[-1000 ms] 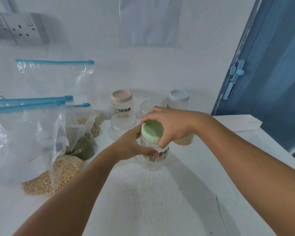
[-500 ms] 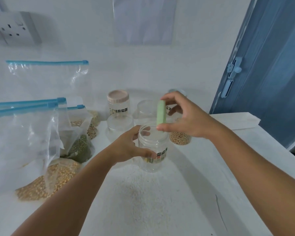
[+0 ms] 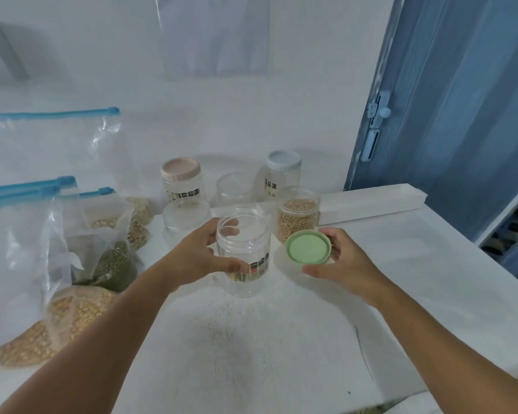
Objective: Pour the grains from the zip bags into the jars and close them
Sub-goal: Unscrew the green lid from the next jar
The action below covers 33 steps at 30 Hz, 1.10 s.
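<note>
An empty clear jar [image 3: 243, 234] stands upright mid-table with its mouth uncovered, and my left hand [image 3: 196, 258] grips its left side. My right hand [image 3: 340, 261] holds the green lid [image 3: 308, 247] just to the right of that jar, low over the table. Behind the lid stands a lidless jar of tan grains [image 3: 297, 213]. At the left lean several zip bags with blue sliders: one with yellow grains [image 3: 57, 321], one with dark green grains [image 3: 117, 265], one with brownish grains [image 3: 138, 225].
At the back stand a pink-lidded jar [image 3: 180, 180], a blue-lidded jar [image 3: 282, 171] and two empty clear jars [image 3: 235, 186] [image 3: 186, 218]. A white box [image 3: 371, 201] lies at the right by the blue door [image 3: 461, 115]. The table edge [image 3: 449, 300] runs along the right.
My right hand took the green lid off the jar, lifted it on edge, then carried it down to the right of the jar. My left hand kept hold of the jar.
</note>
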Available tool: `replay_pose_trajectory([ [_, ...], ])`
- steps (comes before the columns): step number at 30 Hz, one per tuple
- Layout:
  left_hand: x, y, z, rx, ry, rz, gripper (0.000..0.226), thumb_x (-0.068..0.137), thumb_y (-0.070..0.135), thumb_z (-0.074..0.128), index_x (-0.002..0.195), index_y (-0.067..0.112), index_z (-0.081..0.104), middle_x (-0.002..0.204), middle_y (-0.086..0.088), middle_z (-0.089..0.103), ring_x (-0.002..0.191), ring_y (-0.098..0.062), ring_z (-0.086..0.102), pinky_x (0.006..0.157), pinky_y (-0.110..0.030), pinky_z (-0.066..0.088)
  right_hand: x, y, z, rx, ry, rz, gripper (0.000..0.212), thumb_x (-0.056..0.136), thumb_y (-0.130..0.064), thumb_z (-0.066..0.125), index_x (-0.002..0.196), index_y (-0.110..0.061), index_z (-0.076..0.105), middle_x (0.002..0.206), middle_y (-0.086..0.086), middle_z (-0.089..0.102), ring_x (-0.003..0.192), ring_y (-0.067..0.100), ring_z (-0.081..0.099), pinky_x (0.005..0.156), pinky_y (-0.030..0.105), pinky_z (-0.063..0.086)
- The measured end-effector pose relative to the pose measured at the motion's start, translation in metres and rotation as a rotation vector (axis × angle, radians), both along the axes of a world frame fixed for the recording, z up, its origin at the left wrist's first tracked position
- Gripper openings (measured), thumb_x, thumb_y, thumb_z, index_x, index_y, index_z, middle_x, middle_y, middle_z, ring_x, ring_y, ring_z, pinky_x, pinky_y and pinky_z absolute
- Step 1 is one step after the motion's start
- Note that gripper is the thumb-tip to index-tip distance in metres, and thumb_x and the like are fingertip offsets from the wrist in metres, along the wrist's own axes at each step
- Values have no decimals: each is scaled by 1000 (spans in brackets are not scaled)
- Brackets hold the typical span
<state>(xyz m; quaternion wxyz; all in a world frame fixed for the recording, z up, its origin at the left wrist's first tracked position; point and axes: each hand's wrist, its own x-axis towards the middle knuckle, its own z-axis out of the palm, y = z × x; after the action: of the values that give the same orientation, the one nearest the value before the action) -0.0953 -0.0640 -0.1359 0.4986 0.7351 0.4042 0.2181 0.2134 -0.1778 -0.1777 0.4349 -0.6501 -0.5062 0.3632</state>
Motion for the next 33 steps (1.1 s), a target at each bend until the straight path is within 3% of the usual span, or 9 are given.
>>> replay_pose_trajectory([
  [5,2,0,-1,-9,-11,-5,98,52,42,104,136,45,54,132,23,65,133,-4,53,119,-43,41,-4,-12,-25,-114,-300,-2,95,61,-34,97,141,-34,45,127,-13,57,119,8,55,90,21,42],
  [9,2,0,-1,-16,-18,-7,97,52,40,104,135,45,55,131,25,65,133,-3,53,120,-45,39,-3,-10,-32,-184,-353,-25,103,52,-53,91,143,-35,47,132,-6,49,121,10,52,100,30,48],
  [12,3,0,0,-25,-22,-15,98,52,40,104,136,45,54,132,24,65,133,-4,54,119,-44,41,-1,-11,-29,-205,-399,14,96,62,-48,93,145,-30,48,130,-9,47,130,14,45,105,31,43],
  [14,3,-1,0,-44,-31,-17,101,49,43,104,136,46,53,134,23,64,130,-7,57,114,-44,47,-2,-10,-25,-217,-433,55,104,65,-52,92,153,-29,40,141,-8,43,143,16,35,111,34,38],
  [17,4,-4,1,-62,-52,-19,104,51,41,104,140,44,51,136,20,63,128,-11,59,110,-41,50,-11,-9,-12,-136,-365,98,114,72,-57,89,163,-33,24,159,-9,28,145,11,27,114,34,30],
  [22,5,-14,-7,-175,-172,-11,102,60,23,102,145,35,48,143,11,62,138,-7,53,114,-41,45,-48,8,38,34,26,246,101,74,-45,93,158,-38,36,161,-20,38,145,-1,38,120,27,35],
  [25,3,-17,-13,-190,-210,-6,95,62,19,101,142,25,51,143,2,62,134,-20,58,111,-47,49,-67,23,55,43,63,378,105,71,-40,96,158,-36,37,160,-18,41,146,2,41,118,24,36],
  [28,2,-20,-12,-219,-224,-13,93,60,16,100,140,24,53,138,5,64,129,-16,61,101,-38,55,-75,28,54,79,16,362,103,66,-43,98,153,-36,44,152,-17,52,140,1,49,118,26,40],
  [33,2,-22,-9,-246,-201,-22,94,64,13,99,143,25,50,138,5,65,129,-17,62,105,-40,54,-75,25,50,114,36,317,87,71,-37,95,146,-36,51,141,-20,59,131,-3,55,109,19,47],
])
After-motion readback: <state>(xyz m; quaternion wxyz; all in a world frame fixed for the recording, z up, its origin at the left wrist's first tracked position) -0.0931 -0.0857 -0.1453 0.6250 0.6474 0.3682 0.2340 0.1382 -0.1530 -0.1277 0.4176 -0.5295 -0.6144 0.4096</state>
